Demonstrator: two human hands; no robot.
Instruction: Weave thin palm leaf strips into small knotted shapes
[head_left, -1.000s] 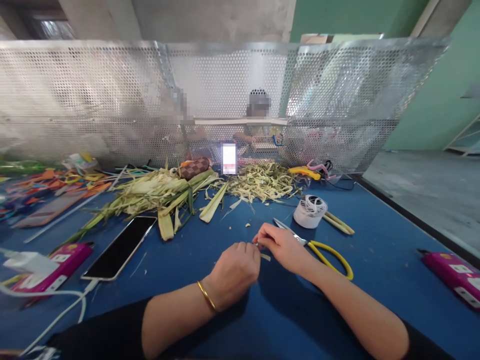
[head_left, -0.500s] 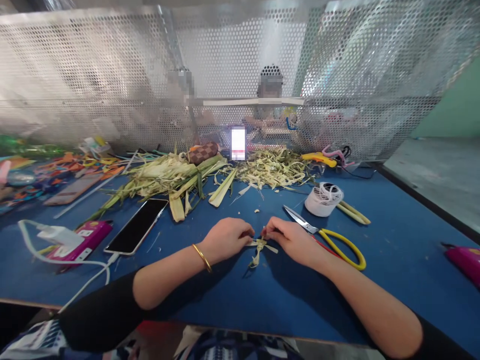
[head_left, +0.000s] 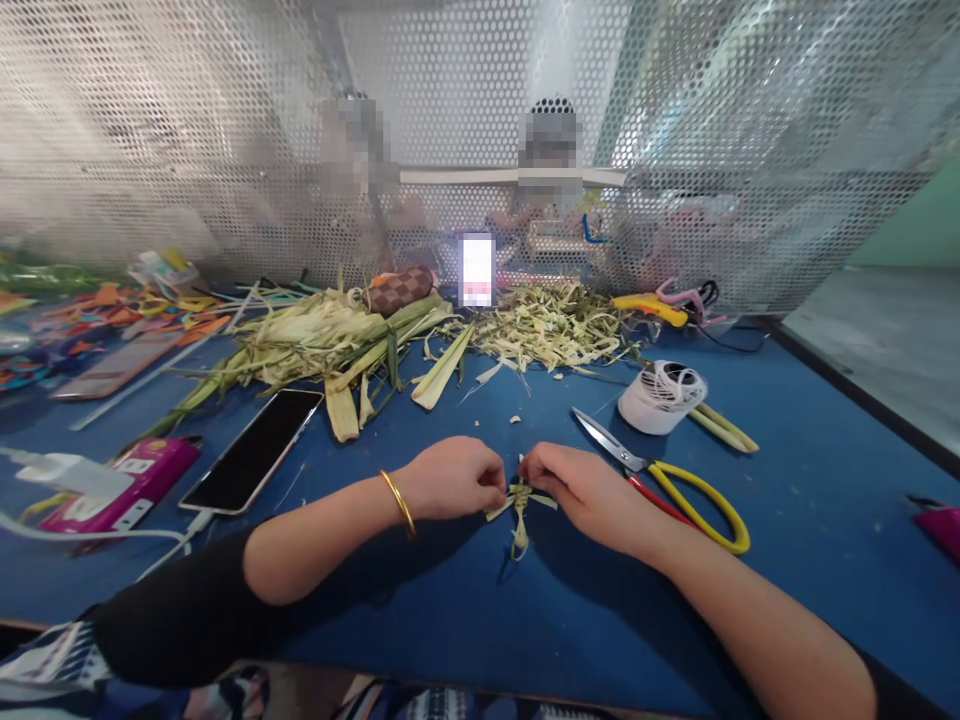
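Note:
My left hand (head_left: 452, 478) and my right hand (head_left: 581, 486) meet over the blue table (head_left: 480, 610), both pinched on a small knotted piece of palm leaf (head_left: 519, 503). Short strip ends stick out sideways and one tail hangs down toward me. A gold bangle sits on my left wrist. Yellow-handled scissors (head_left: 660, 477) lie just right of my right hand, blades pointing away from me.
A bundle of long palm leaves (head_left: 315, 345) and a heap of leaf trimmings (head_left: 551, 330) lie further back. A white thread spool (head_left: 661, 397) stands right of them. A black phone (head_left: 253, 450) and a pink box (head_left: 124, 487) lie on the left. A perforated metal screen (head_left: 225, 150) closes the back, with people behind it.
The camera has tipped down, so the table's near edge shows. My hands have drawn slightly apart and the knotted leaf piece between them has come into view.

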